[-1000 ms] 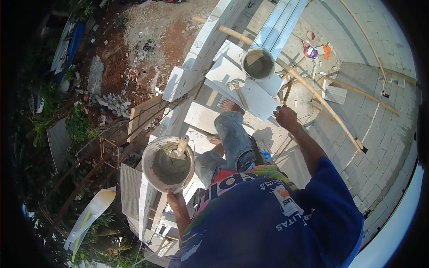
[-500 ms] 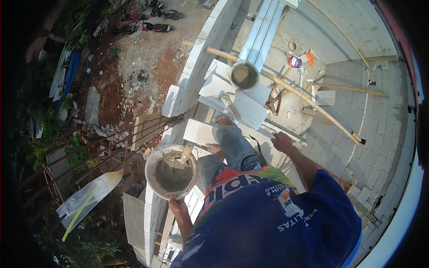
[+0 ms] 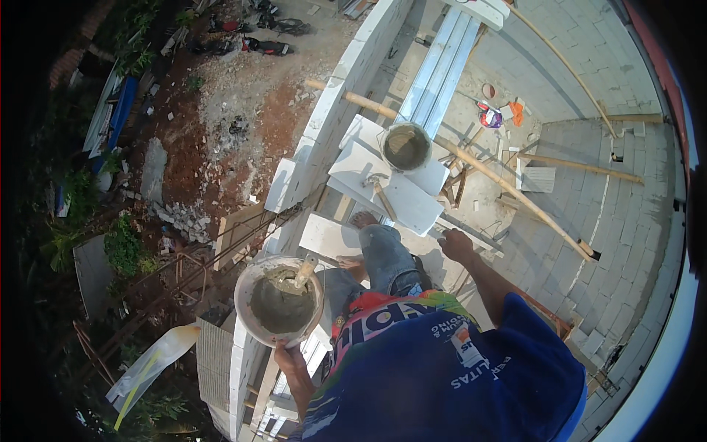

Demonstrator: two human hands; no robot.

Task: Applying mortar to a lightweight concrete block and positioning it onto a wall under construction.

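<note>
A pale round bucket (image 3: 243, 313) of wet grey mortar (image 3: 286, 306) is at my left side. My left hand (image 3: 293, 361) grips its near rim, fingers partly hidden beneath. A tool with a wooden handle (image 3: 306, 269) stands in the mortar, leaning on the far right rim; its lower end is coated in mortar. My right hand (image 3: 458, 245) is held out to the right, fingers curled closed, with nothing visible in it. Ahead of my feet, a hammer (image 3: 380, 195) lies on white boards or blocks (image 3: 412, 205). Beyond it stands a second bucket (image 3: 406, 147) of mortar.
Metal channels (image 3: 442, 66) run away ahead of me. A bamboo pole (image 3: 508, 180) crosses the scaffold to the right, above a lower floor. The white block wall (image 3: 324, 110) runs along the left, with rusty rebar (image 3: 191, 276) and a drop to the ground outside.
My body has shifted slightly and the view with it. The bucket stays in my left hand, and my right hand remains out to the side, closed.
</note>
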